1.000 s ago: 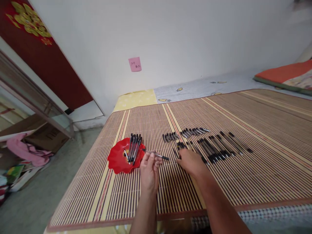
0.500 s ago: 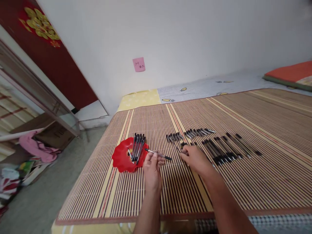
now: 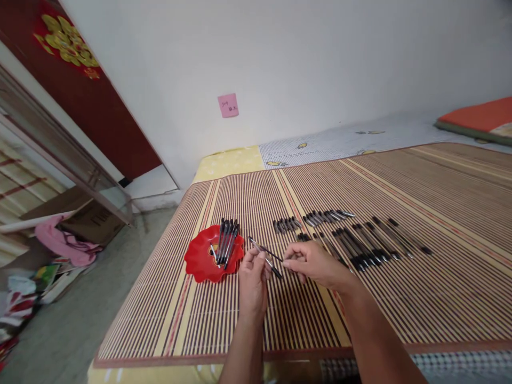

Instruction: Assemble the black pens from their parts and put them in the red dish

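My left hand (image 3: 253, 280) is closed on a thin pen (image 3: 258, 247) held over the striped bamboo mat (image 3: 400, 298). My right hand (image 3: 316, 264) is pinched on a second thin pen part (image 3: 274, 256), whose tip meets the left hand's pen. Just left of my hands a red scalloped dish (image 3: 200, 264) holds several dark pens (image 3: 226, 241). Beyond my right hand lie rows of loose pens (image 3: 360, 240) and small pen parts (image 3: 308, 220) on the mat.
The mat covers a bed with patterned sheets (image 3: 340, 144) against a white wall bearing a pink note (image 3: 228, 105). An orange cushion (image 3: 476, 118) lies far right. On the floor at left are a cardboard box (image 3: 90, 221), pink cloth (image 3: 60, 242) and clutter.
My right hand lifted from the rows of pens with a thin part and moved left to meet my left hand. The left hand's pen tilted up.
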A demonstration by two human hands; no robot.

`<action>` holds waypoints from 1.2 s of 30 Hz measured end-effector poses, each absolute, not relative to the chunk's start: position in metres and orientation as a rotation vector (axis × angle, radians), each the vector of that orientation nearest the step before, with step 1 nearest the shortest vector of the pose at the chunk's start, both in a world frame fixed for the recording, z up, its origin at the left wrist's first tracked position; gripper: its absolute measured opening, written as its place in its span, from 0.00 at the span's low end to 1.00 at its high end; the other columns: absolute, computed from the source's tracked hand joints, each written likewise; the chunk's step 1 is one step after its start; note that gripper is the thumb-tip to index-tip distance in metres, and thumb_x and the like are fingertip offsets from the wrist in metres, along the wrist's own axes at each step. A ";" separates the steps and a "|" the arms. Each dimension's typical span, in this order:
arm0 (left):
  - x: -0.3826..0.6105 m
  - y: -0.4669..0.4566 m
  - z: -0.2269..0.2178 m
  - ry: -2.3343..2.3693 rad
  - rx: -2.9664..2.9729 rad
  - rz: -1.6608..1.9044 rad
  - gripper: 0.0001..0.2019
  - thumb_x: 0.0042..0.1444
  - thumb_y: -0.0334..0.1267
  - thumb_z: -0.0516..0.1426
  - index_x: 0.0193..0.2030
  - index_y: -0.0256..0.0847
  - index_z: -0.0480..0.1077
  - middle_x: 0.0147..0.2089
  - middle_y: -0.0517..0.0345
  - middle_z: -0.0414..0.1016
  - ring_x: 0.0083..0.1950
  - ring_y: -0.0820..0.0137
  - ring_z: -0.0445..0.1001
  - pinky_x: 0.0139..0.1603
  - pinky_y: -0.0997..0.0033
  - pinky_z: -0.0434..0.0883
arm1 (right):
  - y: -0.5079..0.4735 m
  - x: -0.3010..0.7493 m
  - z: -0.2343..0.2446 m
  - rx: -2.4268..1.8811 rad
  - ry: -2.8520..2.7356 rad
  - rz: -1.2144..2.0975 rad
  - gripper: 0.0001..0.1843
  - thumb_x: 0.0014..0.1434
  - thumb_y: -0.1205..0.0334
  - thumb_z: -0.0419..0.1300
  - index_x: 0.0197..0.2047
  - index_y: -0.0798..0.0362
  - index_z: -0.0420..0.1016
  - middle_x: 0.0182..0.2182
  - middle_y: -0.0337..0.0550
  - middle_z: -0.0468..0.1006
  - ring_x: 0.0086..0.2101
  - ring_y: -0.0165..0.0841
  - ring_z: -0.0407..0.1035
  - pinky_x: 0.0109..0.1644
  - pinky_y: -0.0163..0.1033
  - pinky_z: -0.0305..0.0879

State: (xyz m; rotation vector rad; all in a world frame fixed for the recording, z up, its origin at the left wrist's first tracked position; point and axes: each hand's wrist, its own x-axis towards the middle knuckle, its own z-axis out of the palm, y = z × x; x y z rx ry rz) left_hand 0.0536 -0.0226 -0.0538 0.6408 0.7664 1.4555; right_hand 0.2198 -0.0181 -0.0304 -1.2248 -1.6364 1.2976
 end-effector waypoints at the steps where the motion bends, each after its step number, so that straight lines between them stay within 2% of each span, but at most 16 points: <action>1: 0.054 -0.023 -0.053 0.767 0.619 1.450 0.15 0.46 0.37 0.70 0.36 0.37 0.71 0.27 0.64 0.68 0.25 0.80 0.64 0.26 0.82 0.61 | -0.018 0.218 -0.031 -1.221 -1.644 1.309 0.06 0.57 0.60 0.61 0.31 0.53 0.71 0.17 0.31 0.67 0.17 0.26 0.65 0.21 0.30 0.58; 5: 0.052 -0.022 -0.053 0.769 0.526 1.433 0.16 0.43 0.35 0.71 0.31 0.37 0.68 0.25 0.66 0.66 0.24 0.80 0.64 0.26 0.83 0.62 | -0.017 0.216 -0.033 -1.203 -1.650 1.315 0.06 0.57 0.60 0.62 0.30 0.53 0.72 0.17 0.30 0.67 0.17 0.26 0.65 0.21 0.30 0.58; 8: 0.049 -0.019 -0.056 0.755 0.493 1.456 0.15 0.43 0.34 0.71 0.30 0.36 0.68 0.26 0.64 0.68 0.26 0.80 0.66 0.28 0.83 0.65 | -0.016 0.218 -0.035 -1.214 -1.571 1.291 0.06 0.56 0.60 0.63 0.31 0.53 0.73 0.18 0.32 0.69 0.19 0.27 0.67 0.24 0.31 0.62; 10: 0.048 -0.018 -0.058 0.740 0.471 1.493 0.15 0.42 0.33 0.71 0.31 0.36 0.70 0.27 0.63 0.70 0.27 0.80 0.68 0.30 0.82 0.67 | -0.015 0.221 -0.036 -1.193 -1.510 1.307 0.05 0.54 0.62 0.64 0.35 0.53 0.75 0.21 0.35 0.74 0.24 0.29 0.72 0.29 0.33 0.66; 13: 0.048 -0.017 -0.059 0.728 0.467 1.534 0.14 0.42 0.32 0.71 0.33 0.35 0.72 0.29 0.61 0.72 0.28 0.79 0.69 0.30 0.82 0.68 | -0.014 0.222 -0.036 -1.134 -1.462 1.322 0.10 0.53 0.65 0.64 0.41 0.53 0.76 0.29 0.39 0.80 0.33 0.33 0.77 0.39 0.38 0.71; 16: 0.049 -0.018 -0.057 0.713 0.504 1.528 0.14 0.44 0.32 0.71 0.35 0.35 0.73 0.29 0.60 0.72 0.27 0.78 0.69 0.28 0.81 0.67 | -0.014 0.218 -0.032 -1.099 -1.378 1.293 0.09 0.52 0.63 0.65 0.39 0.53 0.75 0.31 0.40 0.80 0.31 0.33 0.78 0.39 0.39 0.73; 20: 0.051 -0.020 -0.055 0.689 0.531 1.507 0.13 0.45 0.32 0.70 0.35 0.35 0.73 0.30 0.60 0.73 0.27 0.78 0.70 0.28 0.81 0.67 | -0.014 0.212 -0.027 -1.080 -1.342 1.269 0.09 0.50 0.60 0.68 0.35 0.54 0.76 0.28 0.39 0.79 0.28 0.31 0.76 0.36 0.38 0.75; 22: 0.050 -0.020 -0.056 0.683 0.516 1.519 0.13 0.45 0.32 0.70 0.35 0.35 0.73 0.30 0.59 0.73 0.28 0.78 0.70 0.28 0.81 0.67 | -0.014 0.212 -0.027 -1.070 -1.330 1.280 0.12 0.50 0.61 0.68 0.39 0.55 0.77 0.31 0.41 0.81 0.29 0.32 0.77 0.37 0.39 0.76; 25: 0.048 -0.017 -0.058 0.670 0.469 1.530 0.13 0.44 0.32 0.70 0.35 0.35 0.73 0.31 0.58 0.74 0.28 0.78 0.70 0.29 0.81 0.67 | -0.014 0.214 -0.030 -1.038 -1.277 1.328 0.20 0.51 0.65 0.67 0.48 0.53 0.75 0.41 0.46 0.82 0.33 0.33 0.80 0.41 0.41 0.77; 27: 0.047 -0.016 -0.060 0.654 0.446 1.529 0.12 0.45 0.32 0.70 0.35 0.35 0.73 0.32 0.58 0.75 0.29 0.78 0.71 0.29 0.81 0.68 | -0.013 0.216 -0.032 -1.011 -1.242 1.343 0.20 0.52 0.64 0.67 0.49 0.53 0.74 0.44 0.48 0.81 0.35 0.34 0.80 0.44 0.42 0.77; 30: 0.046 -0.015 -0.062 0.637 0.436 1.528 0.12 0.45 0.31 0.69 0.35 0.35 0.73 0.32 0.57 0.75 0.29 0.78 0.71 0.30 0.81 0.68 | -0.012 0.216 -0.032 -1.000 -1.231 1.301 0.14 0.53 0.60 0.67 0.42 0.54 0.74 0.36 0.45 0.82 0.36 0.36 0.81 0.43 0.43 0.77; 36: 0.047 -0.018 -0.058 0.639 0.469 1.512 0.12 0.46 0.31 0.69 0.37 0.36 0.74 0.33 0.57 0.76 0.31 0.77 0.72 0.32 0.80 0.69 | -0.014 0.214 -0.025 -1.101 -1.332 1.185 0.09 0.55 0.57 0.65 0.35 0.54 0.73 0.23 0.38 0.78 0.26 0.31 0.75 0.31 0.35 0.71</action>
